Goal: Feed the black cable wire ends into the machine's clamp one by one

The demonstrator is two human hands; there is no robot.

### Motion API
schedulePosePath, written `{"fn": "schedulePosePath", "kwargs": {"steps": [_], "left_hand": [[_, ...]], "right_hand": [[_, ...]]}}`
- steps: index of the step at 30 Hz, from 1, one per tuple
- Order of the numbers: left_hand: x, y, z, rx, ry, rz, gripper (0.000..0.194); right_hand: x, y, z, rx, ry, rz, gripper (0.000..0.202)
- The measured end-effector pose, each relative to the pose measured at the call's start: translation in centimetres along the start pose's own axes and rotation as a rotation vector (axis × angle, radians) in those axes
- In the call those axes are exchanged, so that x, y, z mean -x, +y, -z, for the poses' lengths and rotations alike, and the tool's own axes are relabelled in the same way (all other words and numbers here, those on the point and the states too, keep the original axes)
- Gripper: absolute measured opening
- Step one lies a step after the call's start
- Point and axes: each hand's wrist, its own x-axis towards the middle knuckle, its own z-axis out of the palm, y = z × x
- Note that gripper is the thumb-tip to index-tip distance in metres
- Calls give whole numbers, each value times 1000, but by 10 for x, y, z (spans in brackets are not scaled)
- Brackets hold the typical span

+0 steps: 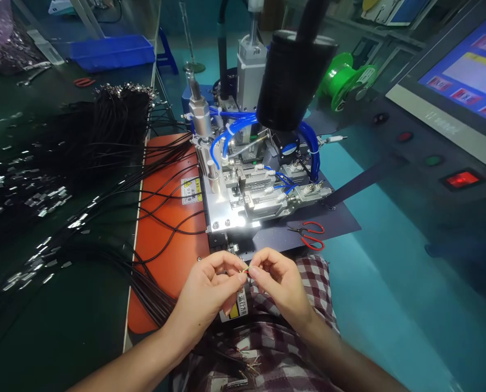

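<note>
My left hand (212, 286) and my right hand (281, 283) meet fingertip to fingertip above my lap, just in front of the machine (259, 185). Between the pinched fingers are thin coloured wires (245, 270), with red and yellow-green showing; both hands pinch them. Where the wires lead beyond the fingers is mostly hidden. Below the hands, a bundle of black cables (230, 356) with stripped, fanned-out wire ends rests on the checked cloth over my lap. A label with a yellow patch (238, 306) shows partly behind my left hand.
Red-handled cutters (310, 235) lie on the machine's base at right. Black cables (157, 291) cross the orange board (161, 234) at left. A control panel with a screen (463, 81) stands at right, and a green spool (343, 81) behind. A blue tray (112, 53) sits far left.
</note>
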Motion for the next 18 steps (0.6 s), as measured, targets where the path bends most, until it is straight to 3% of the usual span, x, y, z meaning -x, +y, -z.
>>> {"fn": "schedulePosePath", "kwargs": {"steps": [9, 18], "left_hand": [[0, 2, 1, 36, -17, 18, 13], [2, 3, 0, 67, -27, 63, 2]], "right_hand": [[1, 1, 0, -18, -5, 1, 12], [2, -2, 3, -1, -33, 20, 8]]}}
